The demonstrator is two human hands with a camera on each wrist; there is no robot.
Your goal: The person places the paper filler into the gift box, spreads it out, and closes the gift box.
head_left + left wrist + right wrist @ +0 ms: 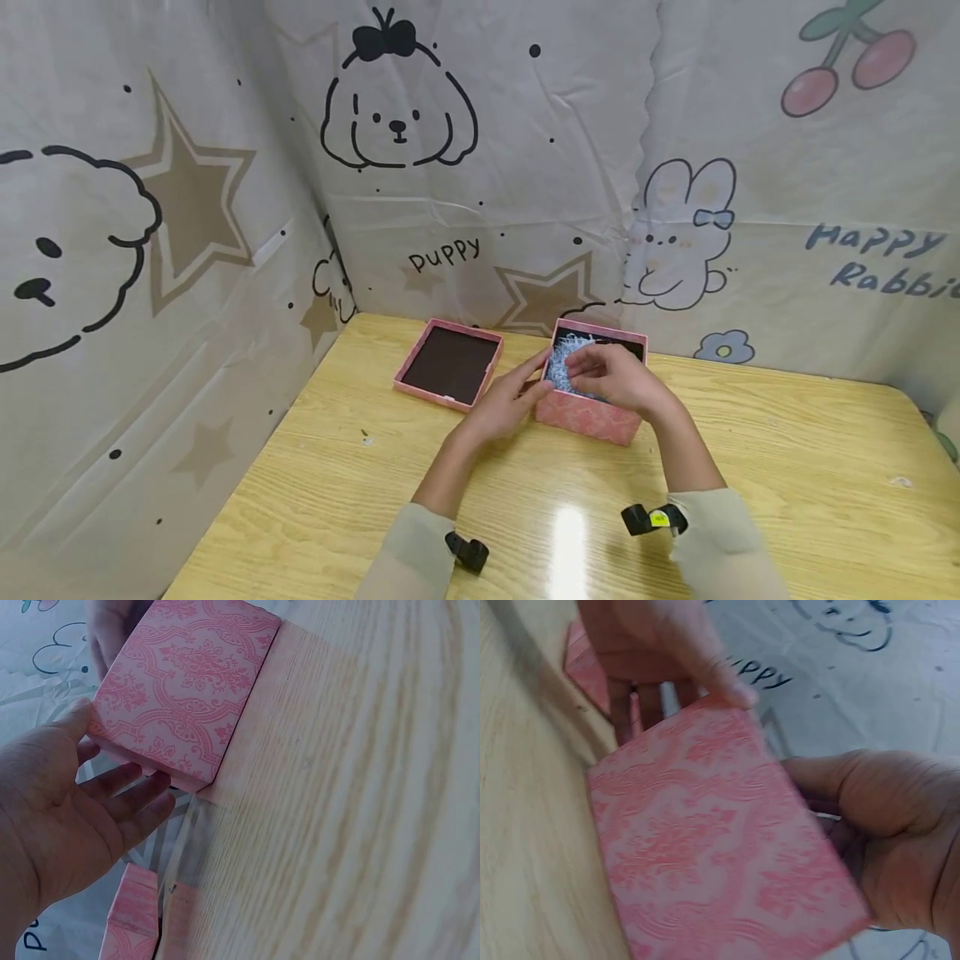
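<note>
A pink patterned box (588, 416) stands on the table with its top off, and light blue shredded paper (558, 367) lies against its dark inside. At the box's left side, my left hand (506, 406) holds the near corner, with its thumb at the rim and the other fingers along the side wall (124, 750). My right hand (615, 379) reaches over the rim from the right, fingers bent and thumb apart, fingertips right at the shredded paper. From the right wrist, the front wall (697, 847) hides those fingertips.
The pink box lid (403, 385) lies left of the box, its dark inner face up. Wooden table (300, 500) surface extends in front and to the right. A printed cloth (495, 192) hangs behind and on the left, close to the table's back edge.
</note>
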